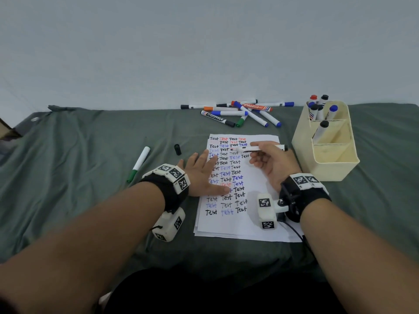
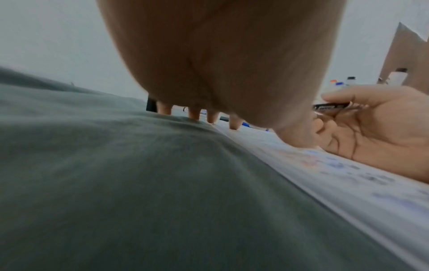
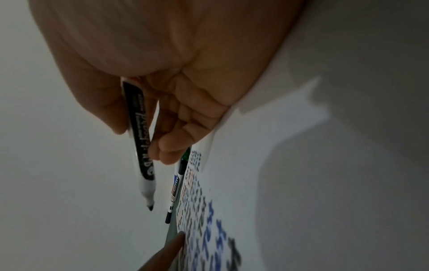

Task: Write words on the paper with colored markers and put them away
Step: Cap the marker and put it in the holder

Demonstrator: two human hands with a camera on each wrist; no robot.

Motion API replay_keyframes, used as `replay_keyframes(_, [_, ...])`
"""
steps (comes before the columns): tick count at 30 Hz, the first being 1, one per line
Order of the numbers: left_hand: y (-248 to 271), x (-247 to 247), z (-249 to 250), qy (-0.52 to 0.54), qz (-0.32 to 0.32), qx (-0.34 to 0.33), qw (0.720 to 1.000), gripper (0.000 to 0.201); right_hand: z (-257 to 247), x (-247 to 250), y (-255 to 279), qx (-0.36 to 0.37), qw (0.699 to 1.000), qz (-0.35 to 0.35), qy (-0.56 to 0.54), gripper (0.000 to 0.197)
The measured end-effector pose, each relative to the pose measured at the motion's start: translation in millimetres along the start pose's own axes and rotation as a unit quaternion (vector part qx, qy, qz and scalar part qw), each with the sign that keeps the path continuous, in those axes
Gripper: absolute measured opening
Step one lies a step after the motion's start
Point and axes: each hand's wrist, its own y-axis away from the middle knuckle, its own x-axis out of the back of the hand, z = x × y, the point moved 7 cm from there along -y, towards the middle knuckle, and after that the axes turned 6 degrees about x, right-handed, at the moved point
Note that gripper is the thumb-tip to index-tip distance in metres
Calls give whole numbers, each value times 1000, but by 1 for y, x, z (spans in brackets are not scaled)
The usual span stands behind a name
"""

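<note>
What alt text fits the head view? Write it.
A right hand holds an uncapped black marker over paper filled with "Test", while the left hand lies flat on it; a loose black cap sits nearby.

We see a matt grey-green cloth [image 1: 79,155], soft and creased, covering the table across the lower frame. At centre lies smooth white paper [image 1: 256,184], matt, inked in black, red and blue. The markers [image 1: 235,111] at upper centre look like glossy plastic, as does the marker [image 3: 140,146] with its shiny black label. The cream holder [image 1: 335,164] at right is smooth, dull plastic.
</note>
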Motion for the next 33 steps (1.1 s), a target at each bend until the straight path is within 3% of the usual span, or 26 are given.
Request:
replay_keyframes(2, [1, 17, -2, 1, 72, -13, 997, 98, -2, -1, 1, 9, 1000, -5, 2, 15])
replay_keyframes(4, [4, 43, -10, 20, 184, -16, 983, 70, -4, 1, 2, 18, 1000, -1, 8, 16])
replay_keyframes(7, [4, 66, -37, 24, 286, 46, 957, 39, -6, 1, 4, 41, 999, -16, 25, 14])
replay_keyframes(10, [-5, 70, -69, 46, 260, 118, 957, 36, -6, 0, 4, 51, 998, -26, 29, 14])
replay_keyframes(14, [-19, 71, -86, 65, 187, 123, 972, 29, -6, 0, 4, 53, 998, -26, 24, 13])
replay_keyframes(18, [-22, 76, -82, 113, 187, 129, 967, 19, -6, -1, 5, 53, 998, -25, 26, 12])
replay_keyframes(28, [-13, 80, -40, 273, 247, 39, 929, 19, -4, -1, 5, 52, 997, -37, 37, 9])
replay_keyframes(33, [-17, 73, -25, 330, 224, 11, 917, 14, -5, -2, 5, 47, 998, -39, 32, 11])
